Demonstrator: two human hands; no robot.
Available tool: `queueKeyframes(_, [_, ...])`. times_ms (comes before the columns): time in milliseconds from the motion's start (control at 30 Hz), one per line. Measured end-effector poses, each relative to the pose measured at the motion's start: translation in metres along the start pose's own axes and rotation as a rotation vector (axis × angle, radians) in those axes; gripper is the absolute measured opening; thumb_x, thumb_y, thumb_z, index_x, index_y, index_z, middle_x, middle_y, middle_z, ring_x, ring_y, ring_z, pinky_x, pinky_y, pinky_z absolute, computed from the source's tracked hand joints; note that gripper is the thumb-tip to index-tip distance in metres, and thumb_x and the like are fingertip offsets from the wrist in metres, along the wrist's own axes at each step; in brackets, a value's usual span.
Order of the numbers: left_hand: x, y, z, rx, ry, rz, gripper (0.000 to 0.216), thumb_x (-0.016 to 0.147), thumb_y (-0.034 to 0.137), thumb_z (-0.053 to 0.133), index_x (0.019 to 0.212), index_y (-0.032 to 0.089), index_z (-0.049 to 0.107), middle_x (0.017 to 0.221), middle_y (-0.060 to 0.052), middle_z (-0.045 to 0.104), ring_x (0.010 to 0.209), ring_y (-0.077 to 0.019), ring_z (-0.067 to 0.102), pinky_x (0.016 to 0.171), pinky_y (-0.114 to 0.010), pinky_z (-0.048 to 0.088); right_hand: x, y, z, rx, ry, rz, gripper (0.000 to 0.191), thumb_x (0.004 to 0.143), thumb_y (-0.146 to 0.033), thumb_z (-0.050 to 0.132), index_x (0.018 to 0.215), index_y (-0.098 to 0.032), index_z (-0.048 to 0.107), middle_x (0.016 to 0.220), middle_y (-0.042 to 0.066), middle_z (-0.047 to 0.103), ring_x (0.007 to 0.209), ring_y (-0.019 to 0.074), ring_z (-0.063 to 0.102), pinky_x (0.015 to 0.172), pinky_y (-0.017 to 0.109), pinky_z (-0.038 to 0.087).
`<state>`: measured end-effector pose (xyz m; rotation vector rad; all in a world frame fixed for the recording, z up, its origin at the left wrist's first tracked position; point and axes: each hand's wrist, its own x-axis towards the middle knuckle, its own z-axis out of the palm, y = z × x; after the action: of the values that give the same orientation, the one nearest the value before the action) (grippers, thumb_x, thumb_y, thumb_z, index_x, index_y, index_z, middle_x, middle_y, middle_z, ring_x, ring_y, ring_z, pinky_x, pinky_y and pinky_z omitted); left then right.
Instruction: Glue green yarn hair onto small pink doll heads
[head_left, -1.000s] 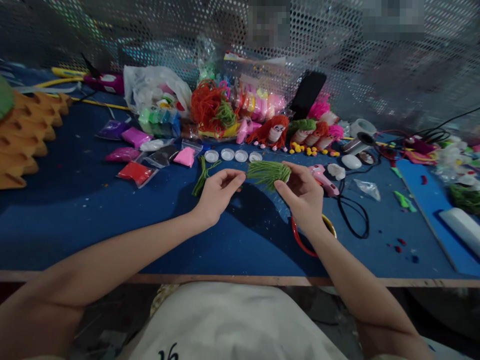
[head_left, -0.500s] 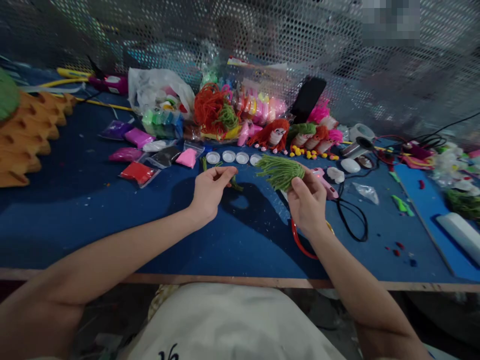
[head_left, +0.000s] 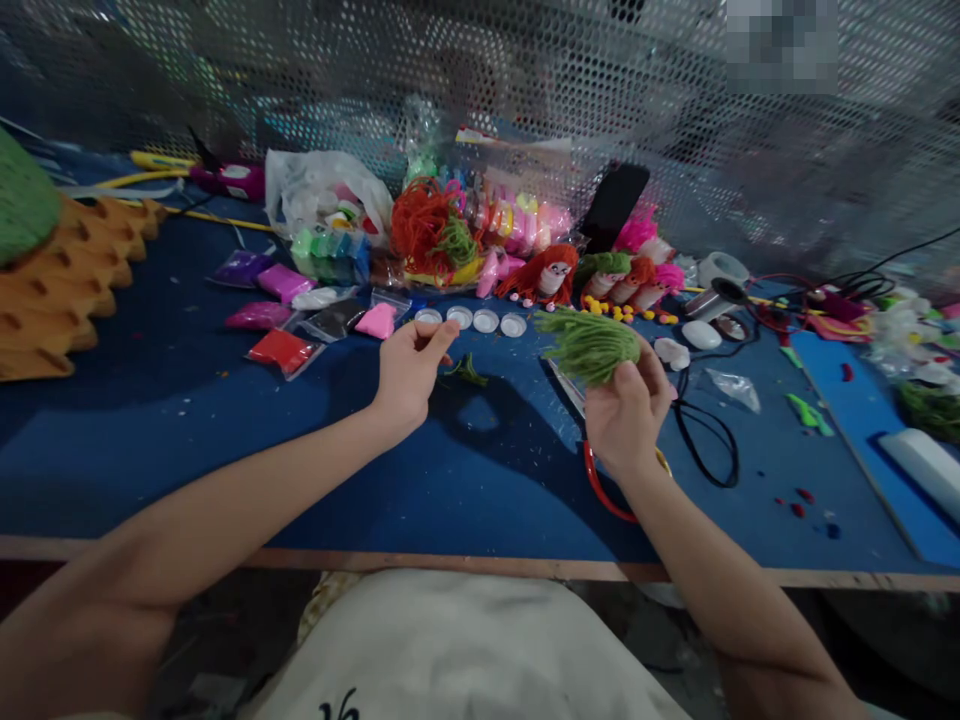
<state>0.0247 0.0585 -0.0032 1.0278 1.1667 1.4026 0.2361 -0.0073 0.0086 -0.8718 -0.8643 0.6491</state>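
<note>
My right hand (head_left: pixel 628 415) grips a bundle of green yarn (head_left: pixel 592 345) at its gathered end, and the loose strands fan out to the left. Left of it, my left hand (head_left: pixel 409 375) is closed in a pinch, thumb against fingers; whatever is between the fingertips, if anything, is hidden. Just right of those fingertips are a few short green yarn scraps (head_left: pixel 469 370), apparently on the table. A pair of scissors with red and yellow handles (head_left: pixel 600 490) lies partly beneath my right hand.
Several round white caps (head_left: pixel 485 321) stand in a row beyond my hands. Behind them are yarn-haired dolls (head_left: pixel 555 275) and a heap of orange yarn (head_left: pixel 420 230). Clay packets (head_left: pixel 281 350) lie left. A black cable (head_left: pixel 709 470) loops at right. An orange egg-tray-like piece (head_left: pixel 82 290) sits far left.
My right hand has moved slightly right with the green yarn bundle. My left hand has drawn a little left, away from the short green scraps, which now show apart from it.
</note>
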Motion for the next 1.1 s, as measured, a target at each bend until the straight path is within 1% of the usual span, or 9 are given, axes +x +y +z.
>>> queueKeyframes(100, [0.012,0.002,-0.003,-0.041,0.046,0.058,0.034,0.075,0.045,0.083,0.07,0.016,0.065,0.073,0.0,0.066,0.056,-0.0073,0.054,0.056,-0.023,0.045,0.003,0.003,0.003,-0.056,0.097,-0.034,0.022,0.077,-0.038,0.079,0.095,-0.027,0.074,0.099,0.001,0.074,0.1,0.0171,0.069,0.103,0.041,0.054])
queueKeyframes(233, [0.027,0.007,-0.008,-0.052,0.13,0.137,0.019,0.079,0.031,0.08,0.073,0.017,0.069,0.067,0.001,0.065,0.057,-0.0082,0.054,0.057,-0.021,0.046,0.011,0.004,0.003,0.052,0.173,0.031,0.016,0.077,-0.036,0.079,0.083,-0.024,0.07,0.091,0.0,0.073,0.093,0.0154,0.069,0.097,0.037,0.057])
queueKeyframes(333, [0.036,0.009,-0.011,-0.081,0.167,0.186,0.01,0.082,0.026,0.076,0.079,0.017,0.072,0.079,-0.002,0.072,0.065,-0.009,0.058,0.062,-0.021,0.049,0.014,0.003,0.001,0.13,0.204,0.074,0.015,0.08,-0.036,0.076,0.083,-0.024,0.068,0.091,0.0,0.072,0.091,0.014,0.069,0.092,0.032,0.058])
queueKeyframes(467, [0.04,0.009,-0.013,-0.143,0.137,0.208,0.011,0.084,0.03,0.075,0.085,0.019,0.074,0.094,-0.005,0.076,0.076,-0.0106,0.064,0.07,-0.023,0.052,0.016,0.002,0.001,0.166,0.252,0.083,0.015,0.083,-0.036,0.071,0.083,-0.025,0.063,0.096,0.0,0.072,0.09,0.0125,0.068,0.088,0.029,0.058])
queueKeyframes(567, [0.036,0.01,-0.011,-0.123,0.075,0.209,0.017,0.081,0.035,0.078,0.087,0.019,0.076,0.093,-0.005,0.077,0.075,-0.0112,0.065,0.071,-0.024,0.053,0.016,0.001,0.001,0.167,0.26,0.087,0.014,0.083,-0.037,0.069,0.083,-0.025,0.062,0.098,0.001,0.072,0.09,0.0139,0.068,0.091,0.032,0.059])
queueKeyframes(733, [0.022,0.012,-0.008,0.054,-0.044,0.193,0.023,0.071,0.036,0.085,0.083,0.018,0.08,0.085,-0.005,0.079,0.077,-0.0165,0.07,0.078,-0.031,0.056,0.016,-0.002,0.0,0.106,0.209,0.071,0.012,0.084,-0.038,0.067,0.085,-0.026,0.064,0.103,0.003,0.073,0.094,0.0173,0.07,0.101,0.041,0.057])
queueKeyframes(833, [0.015,0.013,-0.01,0.172,-0.187,0.209,0.023,0.075,0.038,0.081,0.086,0.017,0.081,0.091,-0.007,0.081,0.085,-0.02,0.073,0.081,-0.033,0.056,0.014,-0.002,0.001,0.071,0.175,-0.003,0.012,0.083,-0.036,0.069,0.086,-0.025,0.065,0.1,0.001,0.073,0.091,0.0156,0.07,0.097,0.039,0.058])
queueKeyframes(933, [0.009,0.015,-0.012,0.32,-0.336,0.25,0.019,0.081,0.034,0.073,0.089,0.018,0.081,0.09,-0.006,0.081,0.081,-0.0191,0.073,0.071,-0.029,0.054,0.01,0.0,0.003,0.036,0.161,-0.053,0.013,0.08,-0.034,0.073,0.088,-0.025,0.068,0.095,-0.001,0.072,0.091,0.0147,0.069,0.095,0.037,0.058])
queueKeyframes(1100, [0.001,0.02,-0.011,0.522,-0.416,0.311,0.018,0.08,0.022,0.062,0.08,0.02,0.08,0.08,-0.003,0.079,0.058,-0.0128,0.062,0.05,-0.023,0.041,0.002,0.002,0.001,-0.139,0.068,-0.119,0.025,0.081,-0.037,0.076,0.104,-0.027,0.072,0.105,0.002,0.071,0.101,0.0175,0.068,0.099,0.04,0.056])
